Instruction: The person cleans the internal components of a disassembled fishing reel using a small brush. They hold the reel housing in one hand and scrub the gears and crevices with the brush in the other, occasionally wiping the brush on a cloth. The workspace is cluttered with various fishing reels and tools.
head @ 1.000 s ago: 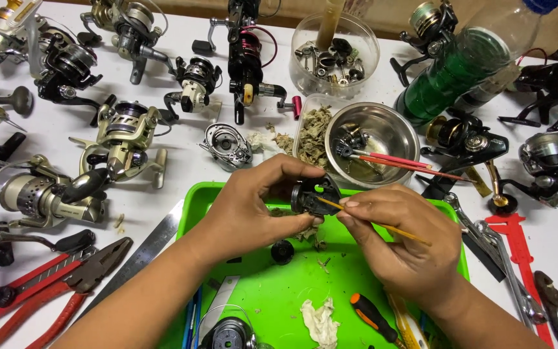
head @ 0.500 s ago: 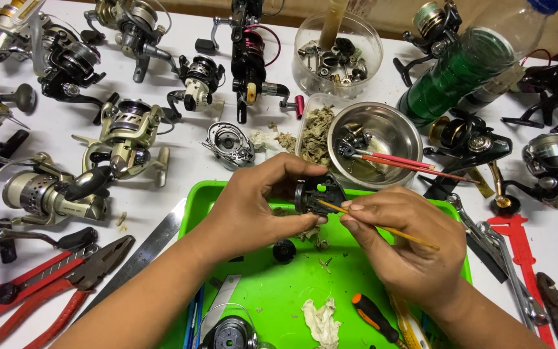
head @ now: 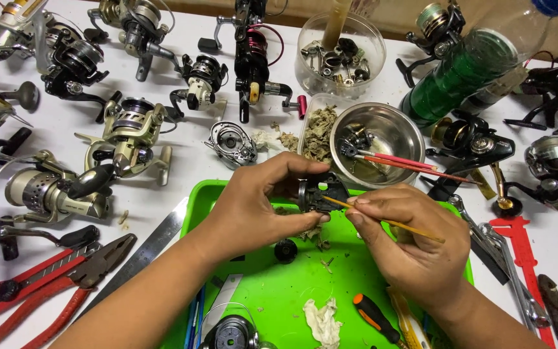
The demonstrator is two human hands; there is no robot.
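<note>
My left hand (head: 253,210) grips a small black reel part (head: 321,192) between thumb and fingers, held just above the far edge of the green tray (head: 279,284). My right hand (head: 408,242) pinches a thin yellow stick (head: 389,222), its tip touching the part. Below them on the tray lie a black knob (head: 285,251), a crumpled rag (head: 322,323) and an orange-handled screwdriver (head: 374,318). Beyond the tray stands a steel bowl (head: 389,129); spinning reels (head: 127,136) crowd the white table (head: 182,161).
</note>
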